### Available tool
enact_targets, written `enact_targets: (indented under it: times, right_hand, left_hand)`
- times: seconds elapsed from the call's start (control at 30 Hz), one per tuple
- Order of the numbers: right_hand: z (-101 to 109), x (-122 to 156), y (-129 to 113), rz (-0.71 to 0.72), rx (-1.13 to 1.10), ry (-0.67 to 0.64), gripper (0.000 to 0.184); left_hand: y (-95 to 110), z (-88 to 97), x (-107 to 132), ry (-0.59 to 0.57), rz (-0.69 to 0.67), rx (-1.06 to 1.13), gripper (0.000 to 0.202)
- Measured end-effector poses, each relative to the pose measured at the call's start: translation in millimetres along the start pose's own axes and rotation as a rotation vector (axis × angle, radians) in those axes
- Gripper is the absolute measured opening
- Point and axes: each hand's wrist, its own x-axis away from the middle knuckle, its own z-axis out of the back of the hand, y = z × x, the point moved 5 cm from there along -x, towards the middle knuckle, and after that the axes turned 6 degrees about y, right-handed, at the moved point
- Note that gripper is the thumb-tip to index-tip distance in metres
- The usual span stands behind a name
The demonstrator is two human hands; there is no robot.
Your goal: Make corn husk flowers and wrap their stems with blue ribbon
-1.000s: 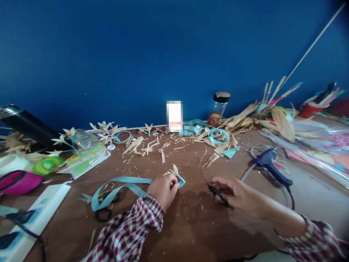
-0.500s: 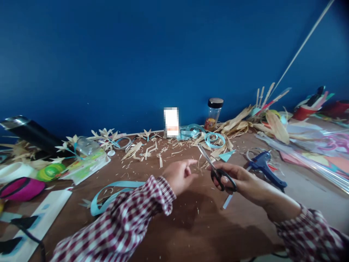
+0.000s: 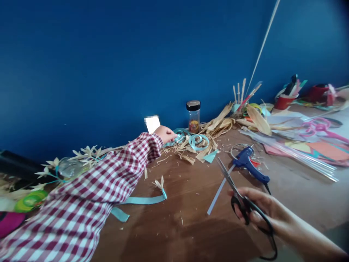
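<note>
My left hand [image 3: 165,134] reaches to the back of the table with its fingers closed together. Its fingertips are at the left edge of the coiled light blue ribbon [image 3: 198,142]; whatever they pinch is too small to make out. In my right hand [image 3: 261,207] is a pair of scissors [image 3: 228,176] with dark handles, blades pointing up and left, close together. A light blue ribbon strip [image 3: 147,200] lies near my left sleeve, ending at a small husk flower [image 3: 160,184]. Beyond the scissors lies a pale narrow strip [image 3: 218,193].
A blue glue gun [image 3: 247,163] lies right of centre. Behind are a lidded jar [image 3: 194,118], dried husks [image 3: 219,122] and a red cup [image 3: 285,102] of tools. Pink scissors [image 3: 319,127] and clear sticks [image 3: 308,158] lie at right. Husk flowers [image 3: 88,154] lie at left.
My left hand has stretched forward from mid-table to the ribbon coil. My right hand and the scissors have come lower and nearer. The view has swung to the right.
</note>
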Motion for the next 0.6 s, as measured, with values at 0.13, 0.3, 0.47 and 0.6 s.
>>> enact_targets:
  times: [0.13,0.3,0.47,0.6]
  right_hand:
    - [5.5,12.4,20.9,-0.079,0.046,0.024,0.051]
    - [1.2,14.9,25.4,-0.11,0.044,0.022,0.047]
    - [-8.2,11.6,25.9,-0.101,0.014,0.001,0.043]
    - [-24.4,7.3,25.9,-0.11,0.038,-0.083,0.042]
  left_hand:
    - [19.4,18.8,-24.6,-0.073,-0.006,-0.233,0.037]
    - [30.6,59.9,-34.0,0.001,-0.001,-0.468,0.053]
    - [9.6,97.2,-29.0,0.159,0.043,-0.568,0.063]
    - [-20.3,112.4,3.3,0.328,0.113,-0.566,0.053]
